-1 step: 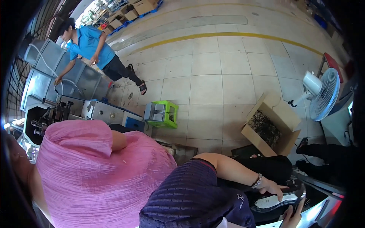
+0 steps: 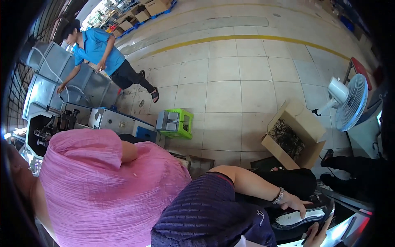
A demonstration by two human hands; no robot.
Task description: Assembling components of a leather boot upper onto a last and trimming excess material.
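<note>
My left hand, with a metal-banded watch at the wrist, rests over a black shoe with a pale, long sole-shaped surface facing up. Its thumb and fingers bear on that shoe. At the lower right, my right hand comes in beside the shoe's far end, fingers bent around a slim dark tool with a shiny part. The exact kind of tool does not show. Dark cloth lies beneath the shoe, over my lap.
A co-worker in pink sits close at my left. Another person in blue stands at a grey machine. A carton of black tangled strips, a green stool and a fan stand on the tiled floor.
The slim tool and the fingers of my right hand have shifted slightly to the right. My left hand stays on the shoe.
</note>
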